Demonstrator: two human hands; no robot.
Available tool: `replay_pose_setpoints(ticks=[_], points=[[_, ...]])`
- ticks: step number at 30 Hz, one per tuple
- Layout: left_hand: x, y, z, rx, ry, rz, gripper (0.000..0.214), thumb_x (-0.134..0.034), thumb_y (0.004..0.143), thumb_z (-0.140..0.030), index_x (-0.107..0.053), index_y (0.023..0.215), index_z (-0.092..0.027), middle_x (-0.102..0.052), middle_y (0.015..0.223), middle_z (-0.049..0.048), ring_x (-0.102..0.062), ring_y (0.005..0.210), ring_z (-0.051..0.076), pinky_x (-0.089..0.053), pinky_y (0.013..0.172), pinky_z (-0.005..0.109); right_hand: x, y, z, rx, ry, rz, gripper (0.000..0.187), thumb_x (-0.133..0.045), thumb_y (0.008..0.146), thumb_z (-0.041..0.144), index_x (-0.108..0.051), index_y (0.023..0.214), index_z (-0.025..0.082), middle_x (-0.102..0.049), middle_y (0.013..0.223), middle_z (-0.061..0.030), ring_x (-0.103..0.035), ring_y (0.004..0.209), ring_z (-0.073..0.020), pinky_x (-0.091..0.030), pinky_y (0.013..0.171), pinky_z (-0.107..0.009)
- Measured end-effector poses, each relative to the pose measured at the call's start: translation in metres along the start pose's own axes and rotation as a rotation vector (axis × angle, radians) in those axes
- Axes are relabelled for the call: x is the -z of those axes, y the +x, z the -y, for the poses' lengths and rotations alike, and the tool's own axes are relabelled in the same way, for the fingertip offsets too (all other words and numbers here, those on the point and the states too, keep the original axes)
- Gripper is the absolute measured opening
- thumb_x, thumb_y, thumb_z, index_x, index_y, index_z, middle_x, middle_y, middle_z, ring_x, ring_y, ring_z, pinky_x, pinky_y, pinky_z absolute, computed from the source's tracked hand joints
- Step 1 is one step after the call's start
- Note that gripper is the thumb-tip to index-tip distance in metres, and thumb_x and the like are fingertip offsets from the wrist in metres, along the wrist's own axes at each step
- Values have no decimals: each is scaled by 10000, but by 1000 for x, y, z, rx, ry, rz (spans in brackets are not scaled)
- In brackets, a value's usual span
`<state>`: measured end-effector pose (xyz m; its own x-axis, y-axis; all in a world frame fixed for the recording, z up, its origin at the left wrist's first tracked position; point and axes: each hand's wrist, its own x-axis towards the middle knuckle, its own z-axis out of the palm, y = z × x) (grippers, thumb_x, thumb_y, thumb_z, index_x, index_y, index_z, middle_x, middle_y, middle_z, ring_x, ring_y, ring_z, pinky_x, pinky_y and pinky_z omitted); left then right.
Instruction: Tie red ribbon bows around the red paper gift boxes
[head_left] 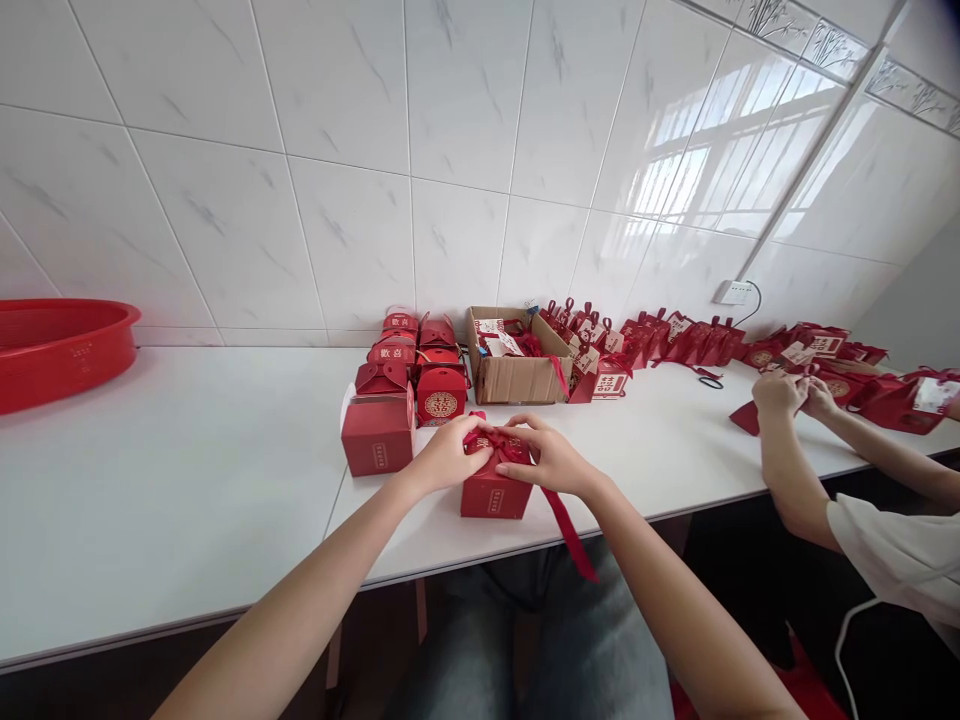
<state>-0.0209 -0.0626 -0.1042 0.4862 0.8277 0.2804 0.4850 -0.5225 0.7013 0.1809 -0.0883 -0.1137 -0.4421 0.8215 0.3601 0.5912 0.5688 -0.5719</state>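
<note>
A small red gift box (495,492) stands near the front edge of the white table (187,470). My left hand (448,452) and my right hand (551,455) are both on its top, fingers pinched on a red ribbon (501,444) there. One long ribbon tail (571,535) hangs down over the table edge toward my lap.
Another red box (377,432) and a stack of finished red boxes (420,365) stand behind. A cardboard carton (517,362) holds ribbons and tags. Flat red boxes (690,340) line the wall. A red basin (56,345) sits far left. Another person's hands (791,395) work at the right.
</note>
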Motion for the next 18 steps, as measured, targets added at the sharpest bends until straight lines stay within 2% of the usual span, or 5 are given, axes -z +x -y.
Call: replay_pose_setpoints(ticks=[4, 7, 11, 13, 18], points=[[5, -5, -1, 57, 10, -49, 394, -561, 810, -402, -524, 1159, -223, -634, 1019, 64, -606, 908, 229, -483, 788, 348, -5, -7, -10, -135, 86, -120, 691, -663, 743, 526, -489, 1339, 222, -424, 1358, -136, -611, 782, -155, -528, 778, -359], [14, -10, 4, 104, 50, -172, 442, -527, 831, -463, -479, 1198, -222, -590, 953, 48, -588, 867, 210, -473, 765, 328, -4, -18, -16, -323, 217, -197, 668, -573, 798, 557, -446, 1352, 205, -424, 1378, -159, -592, 655, -117, -529, 639, -327], [39, -15, 10, 48, 121, -342, 366, -540, 824, -393, -477, 1138, -217, -476, 782, -22, -539, 701, 146, -453, 698, 272, 1, -34, -17, -423, 328, 10, 467, -582, 791, 576, -663, 997, 165, -663, 1018, -90, -610, 817, -192, -478, 691, -299], [54, -16, 10, 11, 169, -386, 317, -558, 812, -350, -493, 1095, -222, -452, 736, -41, -519, 656, 130, -442, 678, 254, 2, -39, -16, -414, 410, 113, 412, -614, 775, 564, -674, 808, 158, -665, 807, -45, -585, 774, -183, -441, 707, -294], [76, -20, 7, -37, 262, -390, 186, -581, 814, -388, -553, 901, -226, -575, 777, -20, -545, 693, 135, -434, 700, 251, 0, -43, -15, -428, 809, 58, 352, -683, 756, 485, -586, 677, 156, -599, 672, -7, -542, 686, -135, -399, 703, -277]])
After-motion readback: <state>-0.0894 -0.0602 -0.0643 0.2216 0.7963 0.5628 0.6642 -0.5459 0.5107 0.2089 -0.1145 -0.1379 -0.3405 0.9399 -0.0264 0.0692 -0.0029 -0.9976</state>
